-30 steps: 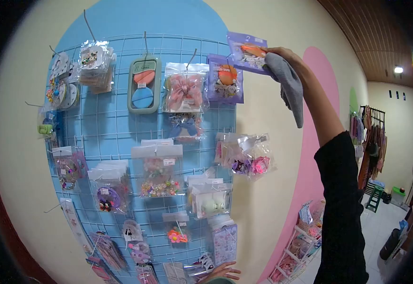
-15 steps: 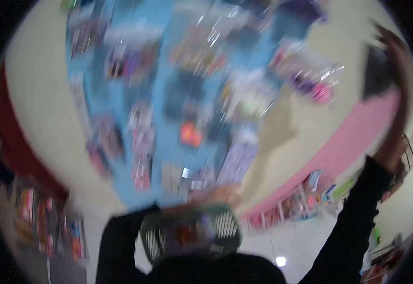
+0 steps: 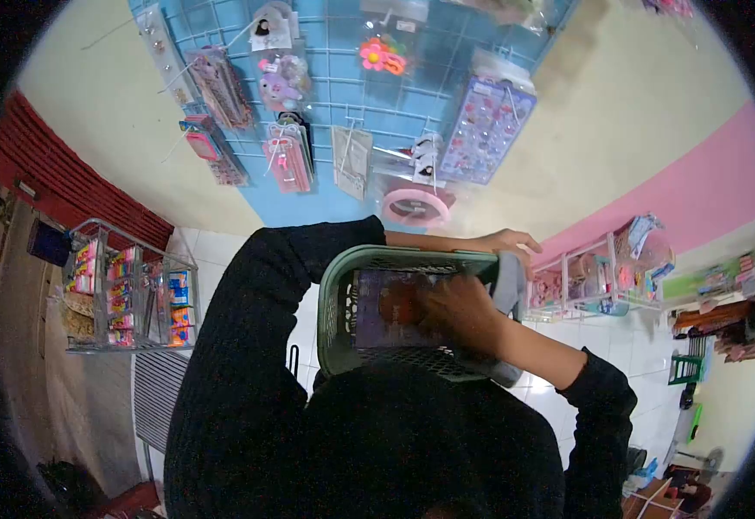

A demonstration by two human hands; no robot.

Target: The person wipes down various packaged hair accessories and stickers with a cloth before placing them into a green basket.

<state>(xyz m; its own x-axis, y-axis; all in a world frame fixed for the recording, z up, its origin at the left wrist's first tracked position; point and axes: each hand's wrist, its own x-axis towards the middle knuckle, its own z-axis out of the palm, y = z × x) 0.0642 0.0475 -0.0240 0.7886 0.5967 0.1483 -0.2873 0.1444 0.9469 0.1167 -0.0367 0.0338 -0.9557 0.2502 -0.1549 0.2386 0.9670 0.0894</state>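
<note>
A green plastic basket (image 3: 334, 259) is held in front of my body, with my left forearm passing along its far side. My left hand (image 3: 511, 242) comes out past the basket's far right corner, fingers stretched and nothing visible in them. A purple flat package (image 3: 373, 333) with a reddish-brown patch lies inside the basket. Over that package, my right hand (image 3: 468, 316) reaches in with curled fingers; their tips are dark and blurred, so what they hold is hidden. Grey cloth (image 3: 509, 281) hangs over the basket's right end, beside my right wrist.
A blue wire grid (image 3: 334, 91) on the wall ahead carries several packaged accessories, including a purple sticker-like pack (image 3: 490, 130) and a pink ring-shaped item (image 3: 416, 208). A metal rack (image 3: 131, 290) of colourful packets stands at left. White shelving (image 3: 572, 281) stands at right.
My right hand has come down from high at the right, where it was near a dark grey thing, into the basket. Grey cloth now hangs over the basket's right end. The view has tilted down.
</note>
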